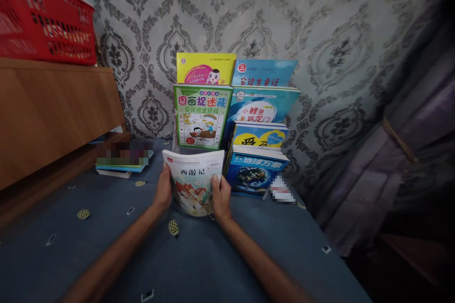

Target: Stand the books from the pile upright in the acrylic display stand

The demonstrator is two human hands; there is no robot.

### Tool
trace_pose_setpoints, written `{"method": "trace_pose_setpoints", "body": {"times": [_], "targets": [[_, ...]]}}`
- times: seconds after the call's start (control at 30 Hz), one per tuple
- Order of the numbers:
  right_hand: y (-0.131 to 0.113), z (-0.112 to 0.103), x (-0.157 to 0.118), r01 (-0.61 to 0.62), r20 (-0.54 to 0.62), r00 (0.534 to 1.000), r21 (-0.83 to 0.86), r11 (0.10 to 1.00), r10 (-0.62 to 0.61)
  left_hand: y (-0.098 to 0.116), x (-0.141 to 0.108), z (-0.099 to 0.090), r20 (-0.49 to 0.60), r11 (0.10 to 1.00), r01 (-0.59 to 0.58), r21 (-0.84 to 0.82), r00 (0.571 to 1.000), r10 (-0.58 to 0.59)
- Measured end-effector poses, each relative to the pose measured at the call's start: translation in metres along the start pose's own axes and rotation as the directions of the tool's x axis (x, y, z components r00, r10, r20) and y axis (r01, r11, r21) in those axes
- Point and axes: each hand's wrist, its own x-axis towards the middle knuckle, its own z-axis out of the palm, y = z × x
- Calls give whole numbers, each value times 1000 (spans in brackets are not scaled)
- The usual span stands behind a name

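Note:
A paperback book [194, 184] with a pale illustrated cover is held upright between my two hands, its pages bowed in a curve. My left hand [164, 190] grips its left edge. On its right edge, my right hand [221, 198] presses with the thumb on the front cover. Directly behind it stands a green-bordered picture book [202, 120], with a yellow book [206, 67] higher at the back. To the right are a blue book with a globe [252, 175], a yellow-and-blue book [261, 136], a teal book [265, 104] and a light blue book [265, 73], in stepped rows.
A small stack of books [122, 161] lies at the left on the dark patterned cloth [117, 222]. A wooden cabinet [57, 118] carries a red plastic basket [53, 23]. Patterned wallpaper [149, 33] rises behind, and a tied curtain [377, 180] hangs at the right.

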Motion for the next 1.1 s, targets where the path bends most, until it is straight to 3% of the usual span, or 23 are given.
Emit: {"method": "trace_pose_setpoints", "body": {"times": [0.23,0.57,1.1], "targets": [[-4,-1,-3,-7,-17,1000,0,1000,7,8,-16,18,-59,999,1,-45,998,-4],[-6,-1,-32,61,20,998,-54,997,-60,5,-24,10,-57,999,-28,-21,998,27],[0,-9,-34,79,53,996,-69,994,-76,6,-27,8,-131,997,3,-79,991,-13]]}}
